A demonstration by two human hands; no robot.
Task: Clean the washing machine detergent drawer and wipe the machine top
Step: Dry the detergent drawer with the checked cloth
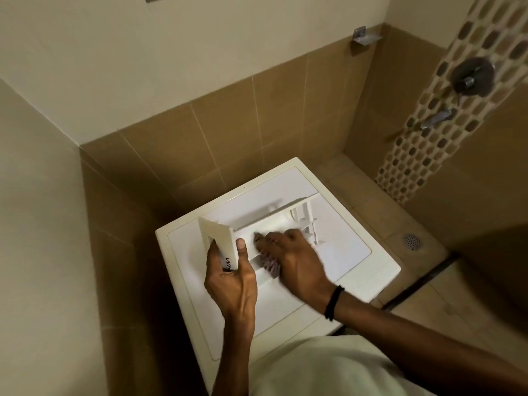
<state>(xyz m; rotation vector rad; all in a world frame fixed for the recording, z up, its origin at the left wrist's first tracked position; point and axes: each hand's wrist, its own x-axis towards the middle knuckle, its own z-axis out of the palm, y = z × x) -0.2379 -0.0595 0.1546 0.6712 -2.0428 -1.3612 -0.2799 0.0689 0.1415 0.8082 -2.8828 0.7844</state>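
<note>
The white detergent drawer point(274, 215) lies on top of the white washing machine point(357, 252), its front panel toward me. My left hand point(231, 278) grips that front panel by its handle recess, thumb up along the panel's right edge. My right hand point(294, 261) reaches into the drawer's compartments and holds a small brush point(267, 262) with pinkish bristles, blurred by motion. The brush handle is hidden under my fingers. A black band circles my right wrist.
The machine stands in a tiled corner, brown walls close behind and to the left. To the right lies a shower floor with a round drain point(411, 240) and a dark threshold strip point(423, 278). A tap and valve point(468, 78) are on the mosaic wall.
</note>
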